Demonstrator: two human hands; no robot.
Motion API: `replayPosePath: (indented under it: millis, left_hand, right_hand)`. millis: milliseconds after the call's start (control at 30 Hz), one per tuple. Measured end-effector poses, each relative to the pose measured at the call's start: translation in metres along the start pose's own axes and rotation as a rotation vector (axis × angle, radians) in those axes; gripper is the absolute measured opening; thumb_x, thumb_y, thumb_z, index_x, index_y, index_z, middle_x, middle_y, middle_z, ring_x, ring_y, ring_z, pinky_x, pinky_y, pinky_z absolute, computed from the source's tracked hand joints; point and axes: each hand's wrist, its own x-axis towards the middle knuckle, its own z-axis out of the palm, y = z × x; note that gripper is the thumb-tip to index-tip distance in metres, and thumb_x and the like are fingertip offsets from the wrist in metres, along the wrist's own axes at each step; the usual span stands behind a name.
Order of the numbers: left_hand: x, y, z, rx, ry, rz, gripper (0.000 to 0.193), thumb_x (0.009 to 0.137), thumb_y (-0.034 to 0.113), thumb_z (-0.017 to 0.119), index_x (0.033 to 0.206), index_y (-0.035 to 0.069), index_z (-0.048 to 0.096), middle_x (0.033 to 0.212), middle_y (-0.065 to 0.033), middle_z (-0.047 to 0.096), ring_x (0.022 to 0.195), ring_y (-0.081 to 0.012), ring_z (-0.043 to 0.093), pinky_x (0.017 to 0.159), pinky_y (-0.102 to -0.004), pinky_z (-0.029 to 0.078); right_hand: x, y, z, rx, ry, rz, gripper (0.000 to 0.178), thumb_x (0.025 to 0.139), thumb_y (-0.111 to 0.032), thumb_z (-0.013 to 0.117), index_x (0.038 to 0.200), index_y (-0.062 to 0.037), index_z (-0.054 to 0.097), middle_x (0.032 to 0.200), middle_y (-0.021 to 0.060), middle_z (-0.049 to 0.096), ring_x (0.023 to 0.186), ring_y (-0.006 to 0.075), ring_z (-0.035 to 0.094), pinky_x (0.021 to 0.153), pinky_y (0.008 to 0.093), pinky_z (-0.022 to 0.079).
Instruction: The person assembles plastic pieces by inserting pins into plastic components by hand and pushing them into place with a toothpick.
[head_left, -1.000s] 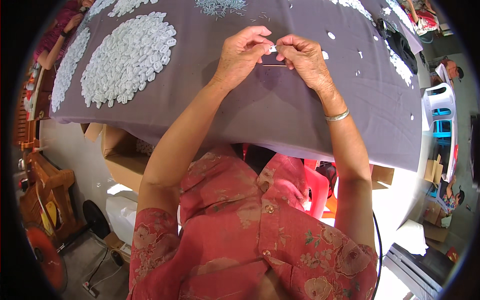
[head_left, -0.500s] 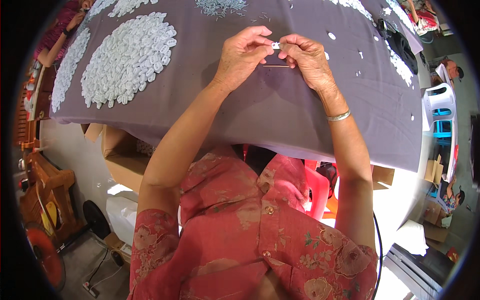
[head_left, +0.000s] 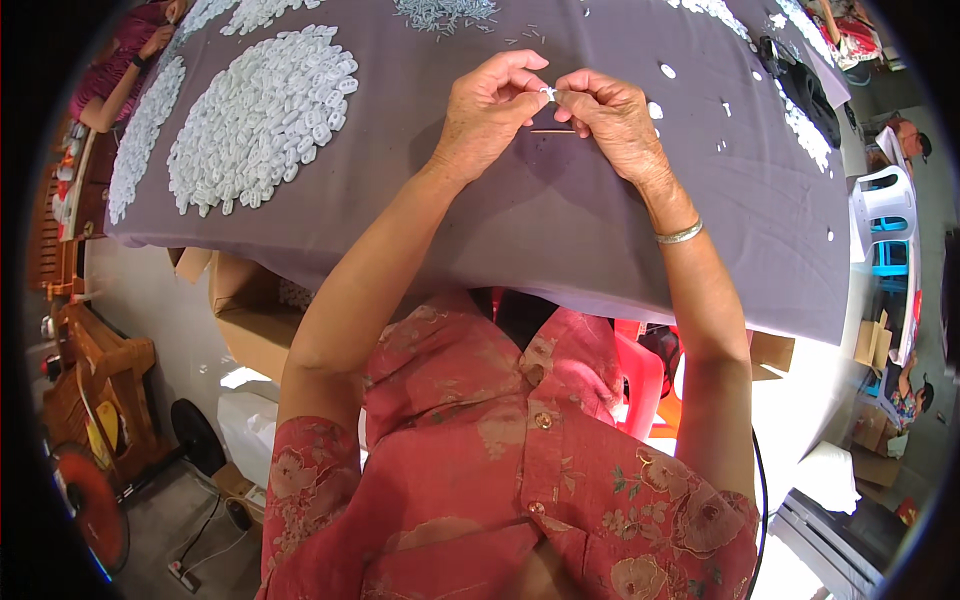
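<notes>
The left hand and the right hand are both pinching a small, white, plastic-looking piece, right there between their fingertips, neither hand nearer; its long axis I can't make out. Just on the body side, a thin reddish-brown stick lies crosswise on the grey-purple cloth, closer to the right hand. Well off left spreads a broad heap of white, rounded pieces.

The tabletop gives passage from its near edge, between the forearms, to a thin stick, while a white heap obstructs the left side, blue-grey pins the far edge, and a black bundle the right.
</notes>
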Motion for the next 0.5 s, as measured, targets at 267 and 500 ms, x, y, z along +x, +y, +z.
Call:
replayPosePath:
  millis: [267,500]
  left_hand:
    - [0.0019,-0.0045,-0.0001,-0.008,0.013,0.049,0.025,0.081,0.000,0.063,0.106,0.001,0.060,0.083,-0.0037,0.063,0.073,-0.0060,0.057,0.061,-0.0232,0.052]
    - [0.0006,0.0026,-0.0026,0.014,0.009,0.036,0.025,0.081,0.000,0.063,0.106,0.001,0.060,0.084,-0.0053,0.063,0.073,-0.0072,0.058,0.064,-0.0231,0.052]
  right_hand:
    - [-0.0015,0.0002,0.0035,-0.081,-0.014,-0.166,0.010,0.089,-0.010,0.056,0.091,-0.0024,0.063,0.071,-0.0027,0.059,0.059,0.0013,0.045,0.052,0.0176,0.039]
    - [-0.0007,0.0021,0.0052,-0.132,-0.005,-0.176,0.009,0.089,-0.009,0.056,0.090,-0.0025,0.063,0.073,-0.0031,0.060,0.060,0.0014,0.047,0.052,0.0179,0.039]
